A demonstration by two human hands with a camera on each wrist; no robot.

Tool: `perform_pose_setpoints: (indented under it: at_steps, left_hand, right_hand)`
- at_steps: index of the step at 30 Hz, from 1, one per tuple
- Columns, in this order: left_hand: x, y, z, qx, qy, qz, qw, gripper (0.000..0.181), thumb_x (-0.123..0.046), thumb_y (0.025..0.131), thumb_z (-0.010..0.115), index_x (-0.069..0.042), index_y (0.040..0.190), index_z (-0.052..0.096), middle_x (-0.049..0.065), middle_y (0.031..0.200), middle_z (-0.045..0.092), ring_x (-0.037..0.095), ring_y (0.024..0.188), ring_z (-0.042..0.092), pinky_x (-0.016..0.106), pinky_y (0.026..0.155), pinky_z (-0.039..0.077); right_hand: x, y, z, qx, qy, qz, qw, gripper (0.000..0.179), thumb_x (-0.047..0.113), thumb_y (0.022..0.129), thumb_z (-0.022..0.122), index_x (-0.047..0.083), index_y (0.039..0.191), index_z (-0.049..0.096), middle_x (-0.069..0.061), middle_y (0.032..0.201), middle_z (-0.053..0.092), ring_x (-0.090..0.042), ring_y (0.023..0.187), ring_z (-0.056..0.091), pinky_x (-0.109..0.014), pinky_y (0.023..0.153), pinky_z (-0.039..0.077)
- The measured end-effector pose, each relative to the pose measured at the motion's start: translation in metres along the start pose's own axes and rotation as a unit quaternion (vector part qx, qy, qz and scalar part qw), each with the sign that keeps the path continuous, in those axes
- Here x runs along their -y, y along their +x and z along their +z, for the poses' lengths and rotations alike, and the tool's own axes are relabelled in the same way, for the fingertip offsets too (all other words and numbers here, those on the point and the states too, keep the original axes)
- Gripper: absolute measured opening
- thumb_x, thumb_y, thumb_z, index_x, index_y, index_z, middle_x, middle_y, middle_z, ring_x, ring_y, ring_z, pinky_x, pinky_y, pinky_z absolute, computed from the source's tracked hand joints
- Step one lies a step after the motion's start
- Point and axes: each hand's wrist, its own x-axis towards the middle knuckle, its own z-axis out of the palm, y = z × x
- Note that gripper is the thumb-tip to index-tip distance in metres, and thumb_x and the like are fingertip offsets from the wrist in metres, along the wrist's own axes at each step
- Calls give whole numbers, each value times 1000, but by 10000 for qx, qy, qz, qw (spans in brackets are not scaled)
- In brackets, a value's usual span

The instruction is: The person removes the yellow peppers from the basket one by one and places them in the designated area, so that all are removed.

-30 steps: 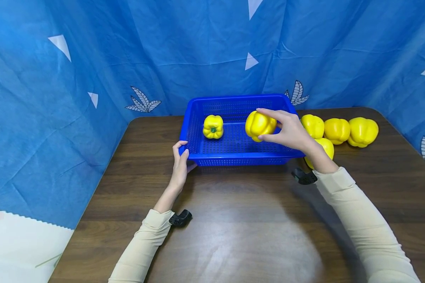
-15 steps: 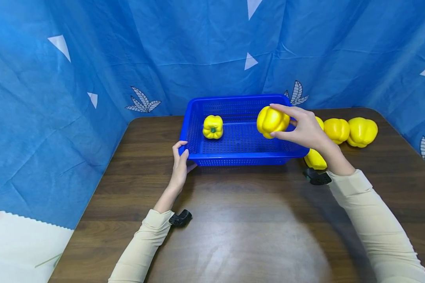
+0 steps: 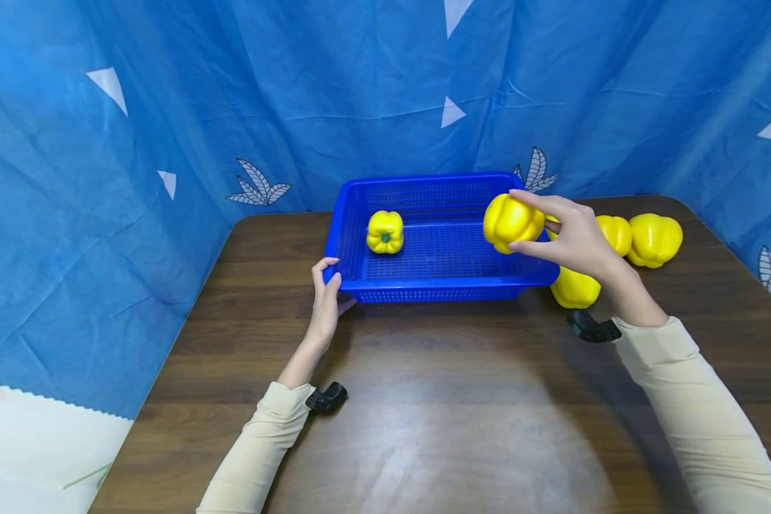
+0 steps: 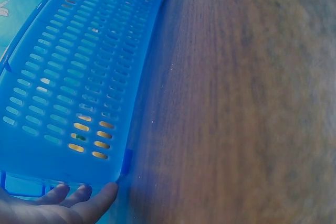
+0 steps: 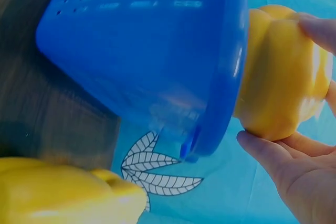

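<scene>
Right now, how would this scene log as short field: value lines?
left hand: grips near left corner of rectangular blue perforated plastic basket
right hand: holds glossy yellow bell pepper, raised at basket's right end
held pepper touching basket: cannot tell
inside basket: yellow bell pepper with green stem, toward left
right of basket: more yellow bell peppers, some partly hidden
surface: brown wood-grain table
backdrop: blue patterned cloth

I count one blue basket [image 3: 443,283] and probably six yellow peppers [image 3: 511,221].

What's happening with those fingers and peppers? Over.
Left fingers gripping blue basket. Right fingers holding yellow pepper, basket's right end. Another pepper inside left end, clear.
</scene>
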Motion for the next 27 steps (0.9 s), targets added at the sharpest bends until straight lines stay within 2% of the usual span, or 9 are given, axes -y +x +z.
perform_pose_setpoints:
  at_steps: [2, 9, 12, 16, 18, 22, 27]
  left_hand:
    - [0, 0, 0, 13, 61, 1, 10000, 34, -30, 99, 28, -22, 131, 20, 10, 151, 8, 40, 134, 30, 63, 101, 36]
    - [1, -1, 0, 17, 164, 8, 9999, 35, -31, 99, 29, -23, 132, 19, 10, 151, 7, 40, 135, 29, 62, 100, 38]
    - [0, -1, 0, 18, 119, 13, 9999, 35, -32, 99, 29, -23, 131, 20, 10, 150, 7, 40, 134, 29, 62, 100, 38]
    - [0, 0, 0, 24, 112, 29, 9999, 35, -30, 99, 29, -22, 132, 20, 11, 150, 7, 40, 134, 30, 62, 101, 38]
    - [1, 0, 0, 30, 128, 44, 9999, 35, -30, 99, 28, -21, 132, 19, 10, 150, 7, 40, 135, 29, 62, 101, 37]
    - [1, 1, -1, 20, 92, 67, 9999, 36, -32, 99, 29, -21, 131, 20, 11, 150, 9, 41, 134, 30, 63, 101, 37]
    - [2, 1, 0, 28, 77, 66, 9999, 36, -33, 99, 30, -22, 131, 20, 10, 150, 8, 40, 135, 29, 62, 101, 37]
  right_hand:
    - [-1, -2, -2, 12, 25, 54, 10000, 72, 14, 75, 77, 25, 139, 45, -17, 134, 53, -31, 115, 52, -51, 87, 48]
    - [-4, -9, -10, 18, 50, 347, 9994, 72, 17, 75, 77, 30, 138, 45, -13, 136, 52, -28, 115, 51, -46, 89, 45]
    - [-6, -13, -13, 13, -10, 409, 9992, 71, 20, 76, 77, 32, 138, 45, -12, 136, 52, -20, 113, 49, -35, 93, 47]
    - [-11, -19, -16, -63, -63, 391, 9992, 72, 20, 75, 77, 34, 137, 45, -11, 133, 54, 6, 106, 43, -9, 90, 41]
    - [-13, -21, -17, -109, -17, 355, 9993, 72, 18, 75, 78, 33, 137, 45, -13, 131, 54, 13, 102, 39, -2, 86, 38]
    - [-16, -27, -21, -124, 95, 349, 9993, 73, 13, 74, 77, 30, 137, 46, -13, 128, 53, 12, 100, 40, 2, 83, 36]
    - [-20, -34, -28, 12, 362, 623, 9974, 73, 12, 75, 77, 30, 138, 45, -5, 130, 50, 9, 103, 41, 4, 84, 35]
